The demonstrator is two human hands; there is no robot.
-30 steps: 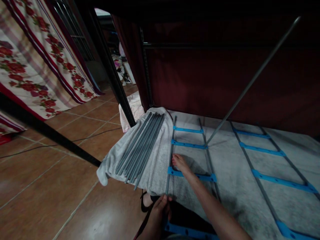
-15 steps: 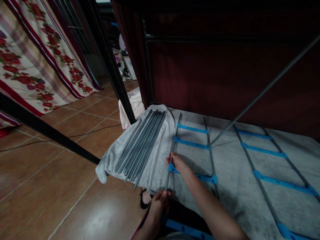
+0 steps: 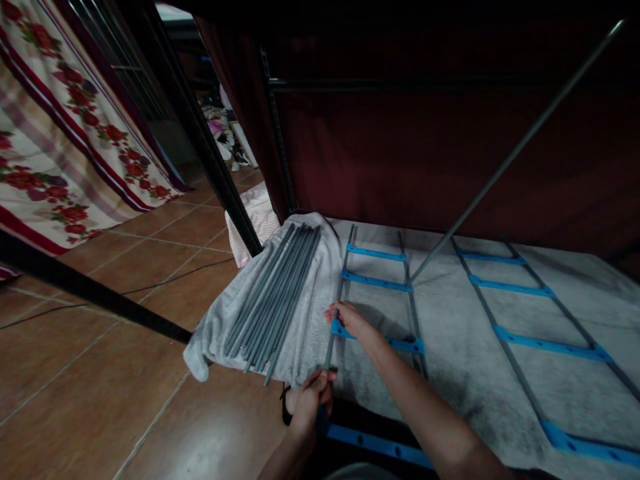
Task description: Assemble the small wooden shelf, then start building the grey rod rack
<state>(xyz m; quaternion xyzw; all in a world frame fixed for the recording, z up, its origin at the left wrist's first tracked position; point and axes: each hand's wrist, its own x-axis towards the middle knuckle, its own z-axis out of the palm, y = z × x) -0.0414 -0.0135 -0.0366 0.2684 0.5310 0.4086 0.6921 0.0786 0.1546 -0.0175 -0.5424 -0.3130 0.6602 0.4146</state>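
Observation:
A ladder-like frame of grey rods and blue crossbars (image 3: 376,285) lies before me on a grey blanket. My left hand (image 3: 311,398) is closed around the lower part of its left grey rod (image 3: 329,353), near the blanket's front edge. Higher up the same rod, my right hand (image 3: 347,316) grips it just above a blue crossbar (image 3: 406,345). Closest to my body, another blue crossbar (image 3: 375,445) lies across my dark-clothed lap. Left of the frame rests a bundle of loose grey rods (image 3: 277,293).
A second rod-and-crossbar frame (image 3: 543,349) lies to the right on the blanket (image 3: 450,320). One grey pole (image 3: 515,153) slants up across the view. Black metal posts (image 3: 210,153) stand at left, beside a tiled floor (image 3: 100,373) with a cable. Dark red cloth (image 3: 400,160) hangs behind.
The view has shifted slightly, so the blanket and frames appear further left. Both hands keep their hold on the left rod, in nearly the same places.

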